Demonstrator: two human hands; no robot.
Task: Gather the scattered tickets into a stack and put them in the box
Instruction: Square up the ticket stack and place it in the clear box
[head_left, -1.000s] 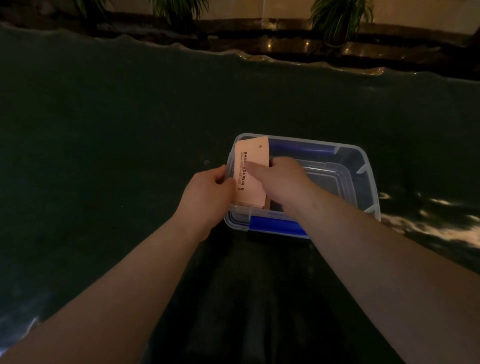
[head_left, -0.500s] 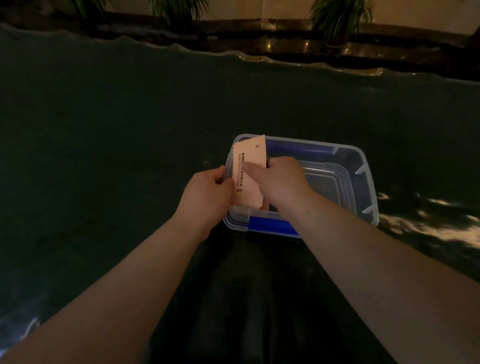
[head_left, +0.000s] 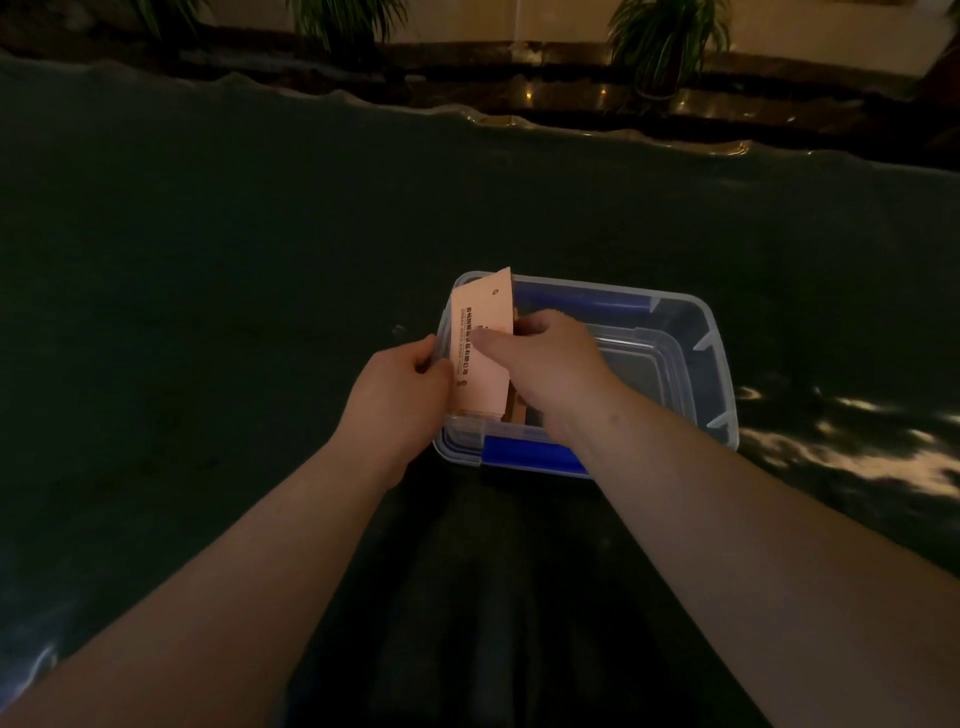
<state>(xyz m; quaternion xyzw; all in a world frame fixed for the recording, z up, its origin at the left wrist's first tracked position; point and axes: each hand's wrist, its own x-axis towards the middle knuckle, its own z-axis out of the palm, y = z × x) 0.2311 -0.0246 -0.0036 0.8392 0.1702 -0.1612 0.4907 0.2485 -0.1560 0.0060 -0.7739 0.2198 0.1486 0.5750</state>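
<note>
**Ticket stack held at the left end of the box**

Head view. Dim light. A clear plastic box (head_left: 717, 364) with blue latch strips on its near and far rims sits on a dark cloth-covered table (head_left: 208, 312), open side up. The box's long axis runs left to right across the view.

The stack of tickets (head_left: 483, 353), pale pink with a column of dark print, is inside the left end of the box, standing nearly on edge and leaning against or just beside the left wall. Its long axis runs away from the person, near end down toward the box floor, far end raised and poking above the far-left corner of the rim. Printed face turned up and to the left. A brown edge shows behind its lower right corner; what it is cannot be told.

The right hand (head_left: 540, 364) reaches into the box, thumb pressed on the printed face and fingers curled behind, pinching the stack. The left hand (head_left: 400, 395) is loosely curled at the outside of the left wall, fingertips at the rim and touching the stack's left edge.

Potted plants (head_left: 665, 41) line a ledge beyond the table.
</note>
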